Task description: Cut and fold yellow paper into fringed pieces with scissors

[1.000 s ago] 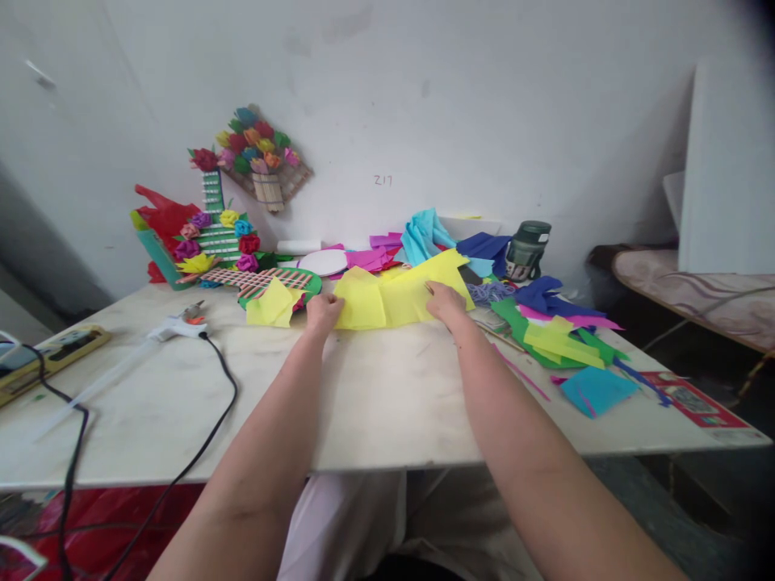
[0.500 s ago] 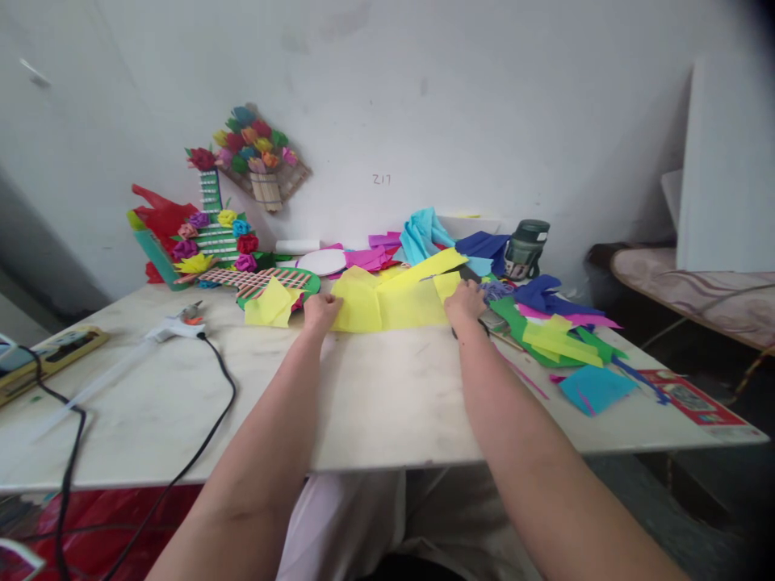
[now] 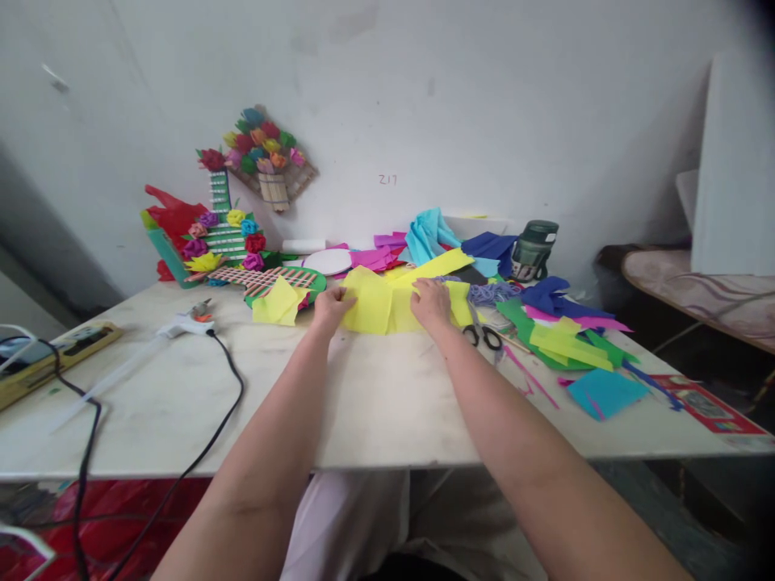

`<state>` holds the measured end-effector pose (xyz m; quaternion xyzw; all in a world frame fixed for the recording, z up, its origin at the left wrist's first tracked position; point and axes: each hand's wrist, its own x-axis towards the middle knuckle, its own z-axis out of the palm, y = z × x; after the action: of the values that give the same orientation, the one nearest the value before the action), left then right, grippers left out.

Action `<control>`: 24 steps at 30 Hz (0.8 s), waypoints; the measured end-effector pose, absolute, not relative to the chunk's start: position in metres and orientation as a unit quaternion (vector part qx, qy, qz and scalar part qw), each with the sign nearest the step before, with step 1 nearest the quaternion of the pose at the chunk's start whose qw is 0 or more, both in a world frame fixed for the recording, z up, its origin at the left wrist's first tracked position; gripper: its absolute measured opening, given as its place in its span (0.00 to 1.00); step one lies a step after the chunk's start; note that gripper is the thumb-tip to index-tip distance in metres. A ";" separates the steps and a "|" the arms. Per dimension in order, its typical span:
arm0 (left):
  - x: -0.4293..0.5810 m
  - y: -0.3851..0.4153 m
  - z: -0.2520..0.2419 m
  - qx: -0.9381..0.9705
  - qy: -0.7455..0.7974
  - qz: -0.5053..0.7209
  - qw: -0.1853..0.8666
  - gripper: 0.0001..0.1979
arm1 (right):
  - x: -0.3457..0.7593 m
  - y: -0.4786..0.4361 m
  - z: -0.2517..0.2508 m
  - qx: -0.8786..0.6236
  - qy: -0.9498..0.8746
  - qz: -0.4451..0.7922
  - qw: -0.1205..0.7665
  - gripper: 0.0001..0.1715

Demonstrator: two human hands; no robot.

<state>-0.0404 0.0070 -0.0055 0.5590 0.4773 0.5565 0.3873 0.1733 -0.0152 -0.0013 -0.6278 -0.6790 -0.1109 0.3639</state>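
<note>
A yellow paper sheet (image 3: pixel 379 305) lies on the white table (image 3: pixel 363 395) in front of me. My left hand (image 3: pixel 330 307) grips its left edge with curled fingers. My right hand (image 3: pixel 429 303) rests on the sheet near its middle, fingers bent and pressing down on it. Black-handled scissors (image 3: pixel 481 331) lie on the table just right of my right hand. A smaller yellow paper piece (image 3: pixel 275 303) lies to the left of my left hand.
Coloured paper scraps (image 3: pixel 563 331) pile at the right, with a blue piece (image 3: pixel 605 391) near the edge. A glue gun (image 3: pixel 182 325) with black cord lies at left. Paper-flower crafts (image 3: pixel 230 234) and a green jar (image 3: pixel 533 250) stand by the wall.
My right hand moved left from the sheet's right edge to its middle. The scissors now lie uncovered on the table to its right. My left hand kept its hold.
</note>
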 end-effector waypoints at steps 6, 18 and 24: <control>-0.034 0.002 -0.002 0.580 0.384 0.588 0.413 0.36 | 0.150 -0.010 -0.006 -0.565 -0.695 -0.021 0.443 0.21; -0.020 -0.011 0.008 0.672 0.310 0.465 0.486 0.40 | 0.157 -0.017 0.003 -0.455 -0.674 0.278 0.511 0.26; -0.021 -0.013 0.014 0.682 0.345 0.463 0.449 0.37 | 0.147 -0.014 0.016 -0.427 -0.693 0.209 0.542 0.19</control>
<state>-0.0209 -0.0132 0.0145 0.6819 0.3449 0.4632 0.4489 0.1468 -0.0137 0.0160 -0.4270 -0.6931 0.2093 0.5417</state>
